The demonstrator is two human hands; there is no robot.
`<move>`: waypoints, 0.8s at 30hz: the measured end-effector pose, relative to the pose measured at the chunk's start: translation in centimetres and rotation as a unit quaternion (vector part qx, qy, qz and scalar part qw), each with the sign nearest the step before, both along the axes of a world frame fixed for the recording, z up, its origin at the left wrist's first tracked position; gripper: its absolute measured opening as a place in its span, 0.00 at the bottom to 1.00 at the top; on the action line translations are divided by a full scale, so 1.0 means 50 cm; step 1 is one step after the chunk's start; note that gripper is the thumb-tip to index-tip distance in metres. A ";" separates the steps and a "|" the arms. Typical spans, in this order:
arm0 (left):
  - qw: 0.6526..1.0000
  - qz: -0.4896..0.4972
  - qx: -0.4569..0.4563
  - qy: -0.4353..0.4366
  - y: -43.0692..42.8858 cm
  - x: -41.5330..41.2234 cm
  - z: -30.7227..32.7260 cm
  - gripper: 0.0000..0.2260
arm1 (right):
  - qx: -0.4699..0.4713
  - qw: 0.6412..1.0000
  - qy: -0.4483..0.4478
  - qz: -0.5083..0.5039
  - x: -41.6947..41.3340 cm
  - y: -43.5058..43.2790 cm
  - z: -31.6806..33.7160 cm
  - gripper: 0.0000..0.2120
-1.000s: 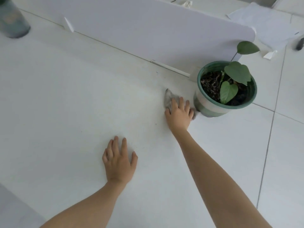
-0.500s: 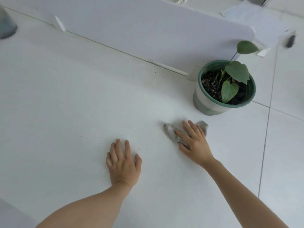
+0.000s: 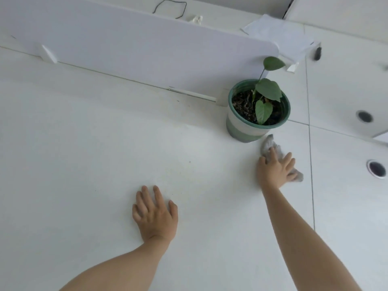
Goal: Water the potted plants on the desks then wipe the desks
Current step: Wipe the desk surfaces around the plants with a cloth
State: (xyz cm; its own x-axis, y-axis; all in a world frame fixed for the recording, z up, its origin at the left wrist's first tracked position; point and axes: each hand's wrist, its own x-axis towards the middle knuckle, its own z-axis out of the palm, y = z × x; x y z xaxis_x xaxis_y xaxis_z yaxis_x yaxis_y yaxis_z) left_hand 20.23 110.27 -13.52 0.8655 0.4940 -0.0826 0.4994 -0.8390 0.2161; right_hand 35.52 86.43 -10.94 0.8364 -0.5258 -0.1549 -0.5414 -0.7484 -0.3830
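A green and white striped pot [image 3: 245, 129] with a small leafy plant [image 3: 267, 90] stands on the white desk [image 3: 84, 154], close to the divider's right end. My right hand [image 3: 276, 170] lies flat on a crumpled grey cloth [image 3: 268, 143], pressing it to the desk just right of and below the pot. The cloth pokes out above and to the right of my fingers. My left hand [image 3: 154, 213] rests flat on the desk with its fingers spread, holding nothing.
A white divider panel [image 3: 147, 53] runs along the desk's back edge. Papers [image 3: 279, 36] and a black cord [image 3: 170, 9] lie behind it. A seam [image 3: 310, 164] separates the neighbouring desk, which has two round cable holes [image 3: 376, 168].
My right hand has swept the cloth from the pot's left side down and around to the pot's lower right. The left hand has stayed planted on the desk.
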 end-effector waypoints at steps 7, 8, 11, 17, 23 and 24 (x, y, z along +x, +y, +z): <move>0.998 -0.003 -0.064 0.003 -0.002 -0.001 0.010 0.29 | -0.047 0.983 -0.010 0.176 -0.175 0.136 -0.010 0.20; 0.998 0.001 -0.070 -0.003 -0.002 0.000 0.010 0.30 | -0.061 0.980 -0.020 0.187 -0.194 0.139 -0.003 0.18; 0.997 -0.003 -0.079 -0.021 -0.002 -0.006 0.016 0.28 | -0.086 0.978 -0.016 0.191 -0.256 0.126 0.012 0.14; 0.990 -0.005 -0.132 -0.039 0.007 -0.016 0.021 0.24 | -0.055 0.982 0.049 0.172 -0.380 0.077 0.036 0.13; 0.987 -0.021 -0.157 -0.026 0.018 -0.022 0.030 0.24 | 0.277 0.958 0.015 -0.077 -0.512 -0.003 0.105 0.13; 0.986 -0.021 -0.162 -0.016 0.021 -0.022 0.032 0.25 | 0.329 0.939 0.000 -0.102 -0.538 -0.013 0.122 0.14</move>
